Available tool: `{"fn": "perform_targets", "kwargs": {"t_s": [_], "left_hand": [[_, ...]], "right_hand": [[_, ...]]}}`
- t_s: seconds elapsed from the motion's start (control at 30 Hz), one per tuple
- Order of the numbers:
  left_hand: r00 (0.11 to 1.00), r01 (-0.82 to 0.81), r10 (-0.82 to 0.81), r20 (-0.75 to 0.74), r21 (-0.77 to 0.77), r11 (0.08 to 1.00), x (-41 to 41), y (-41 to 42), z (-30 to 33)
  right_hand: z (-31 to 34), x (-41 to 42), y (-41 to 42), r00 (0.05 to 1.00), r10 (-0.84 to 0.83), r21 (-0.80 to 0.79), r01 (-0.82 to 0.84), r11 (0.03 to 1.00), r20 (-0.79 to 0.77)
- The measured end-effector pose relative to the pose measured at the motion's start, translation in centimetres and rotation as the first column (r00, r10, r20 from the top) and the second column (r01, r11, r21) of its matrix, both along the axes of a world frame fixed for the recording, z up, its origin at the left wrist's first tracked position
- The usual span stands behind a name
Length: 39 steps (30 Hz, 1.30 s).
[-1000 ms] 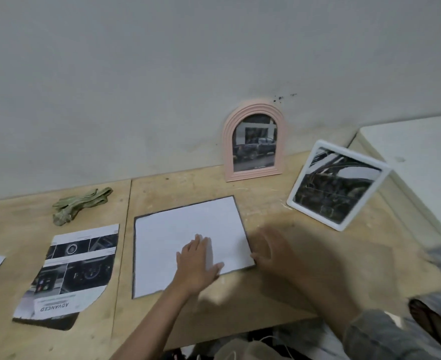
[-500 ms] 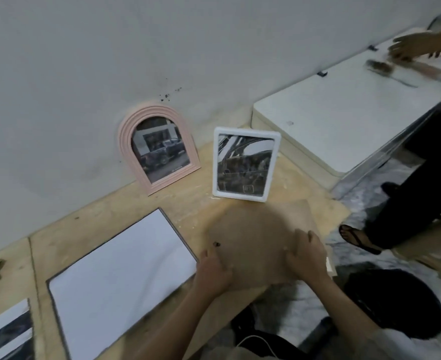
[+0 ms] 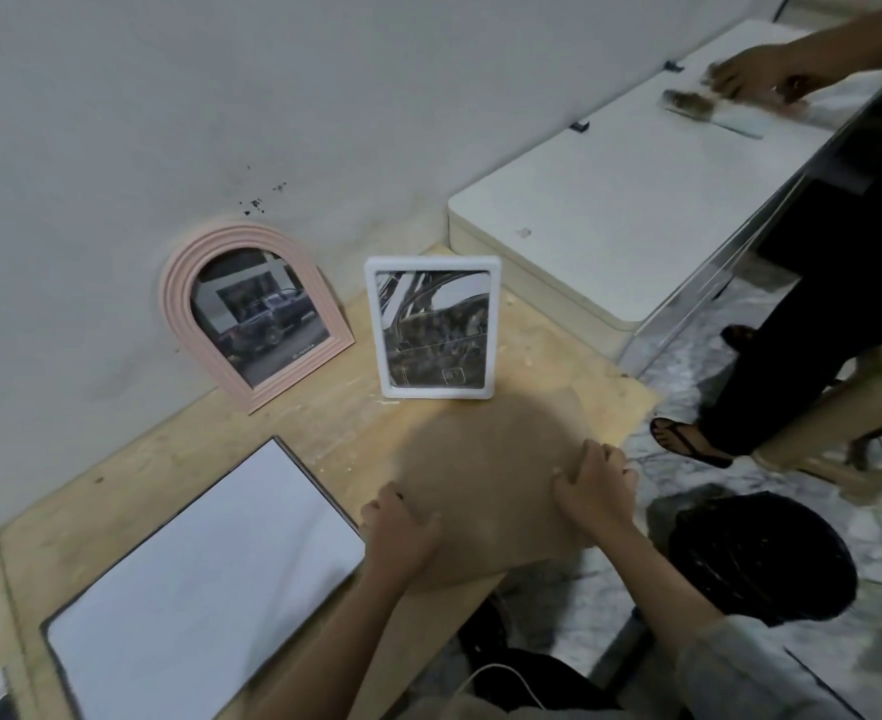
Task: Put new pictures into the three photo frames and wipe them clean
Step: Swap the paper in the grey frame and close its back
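Observation:
A brown backing board (image 3: 485,475) lies on the wooden table's right corner. My left hand (image 3: 400,527) grips its near left edge, and my right hand (image 3: 592,485) grips its right edge. To the left lies a black-edged frame (image 3: 205,579), face down, with a white sheet covering it. A pink arched frame (image 3: 252,314) with a car picture leans on the wall. Beside it stands a white rectangular frame (image 3: 433,327) with a dark picture.
The wooden table (image 3: 324,423) ends just right of the board. A white table (image 3: 621,200) stands at the back right, where another person's hand (image 3: 756,75) works. That person's legs and sandalled foot (image 3: 688,439) are on the marble floor, near a black bag (image 3: 761,553).
My view swung right from the black-edged frame. Both hands left the white sheet and took hold of the brown backing board at its edges.

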<state>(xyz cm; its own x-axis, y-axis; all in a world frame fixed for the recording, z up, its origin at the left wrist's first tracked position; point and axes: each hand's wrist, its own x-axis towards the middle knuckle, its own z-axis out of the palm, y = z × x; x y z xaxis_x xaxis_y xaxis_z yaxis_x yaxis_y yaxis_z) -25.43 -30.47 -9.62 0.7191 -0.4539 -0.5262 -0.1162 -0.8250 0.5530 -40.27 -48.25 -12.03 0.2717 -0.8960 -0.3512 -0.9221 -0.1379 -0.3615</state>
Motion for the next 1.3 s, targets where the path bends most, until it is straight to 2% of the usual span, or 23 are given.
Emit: {"fn": "perform_targets", "kwargs": {"t_s": [0.1, 0.23, 0.47, 0.57, 0.67, 0.73, 0.83, 0.97, 1.13, 1.3], "left_hand": [[0.984, -0.159, 0.154, -0.089, -0.050, 0.986, 0.8, -0.3, 0.2], [0.907, -0.356, 0.318, -0.276, -0.098, 0.929, 1.9, -0.7, 0.1], [0.815, -0.442, 0.351, -0.462, -0.103, 0.891, 2.6, -0.7, 0.0], [0.820, -0.448, 0.349, -0.454, -0.129, 0.885, 2.1, -0.7, -0.2], [0.859, -0.429, 0.340, -0.383, -0.177, 0.886, 1.7, -0.8, -0.1], [0.890, -0.392, 0.327, -0.318, -0.166, 0.905, 1.8, -0.5, 0.2], [0.927, -0.356, 0.344, -0.151, -0.064, 0.932, 2.3, 0.8, 0.7], [0.899, -0.436, 0.432, -0.070, -0.080, 0.896, 3.7, 4.2, 1.7], [0.806, -0.587, 0.591, -0.001, -0.121, 0.800, 5.6, 10.3, 2.6], [0.686, -0.716, 0.725, 0.056, -0.121, 0.687, 7.0, 16.7, 2.6]], "right_hand": [[0.0, 0.2, 0.2, 0.996, -0.082, 0.013, 0.081, 0.997, 0.040], [0.0, 0.1, -0.1, 0.980, -0.170, 0.055, 0.165, 0.985, 0.107], [1.1, -0.4, -0.6, 0.908, -0.364, -0.032, 0.378, 0.925, 0.206], [2.0, -0.4, -0.9, 0.898, -0.365, -0.072, 0.393, 0.917, 0.247], [2.8, -0.1, -0.7, 0.909, -0.338, -0.098, 0.370, 0.924, 0.245], [3.1, 0.5, 0.0, 0.923, -0.304, -0.109, 0.336, 0.936, 0.235], [3.8, 2.3, 1.7, 0.949, -0.222, -0.115, 0.252, 0.961, 0.222], [4.1, 5.7, 5.1, 0.976, -0.073, -0.133, 0.102, 0.986, 0.203], [4.4, 10.9, 10.1, 0.976, 0.131, -0.115, -0.113, 0.987, 0.173], [4.0, 15.2, 14.9, 0.911, 0.381, -0.062, -0.376, 0.924, 0.157]]}}
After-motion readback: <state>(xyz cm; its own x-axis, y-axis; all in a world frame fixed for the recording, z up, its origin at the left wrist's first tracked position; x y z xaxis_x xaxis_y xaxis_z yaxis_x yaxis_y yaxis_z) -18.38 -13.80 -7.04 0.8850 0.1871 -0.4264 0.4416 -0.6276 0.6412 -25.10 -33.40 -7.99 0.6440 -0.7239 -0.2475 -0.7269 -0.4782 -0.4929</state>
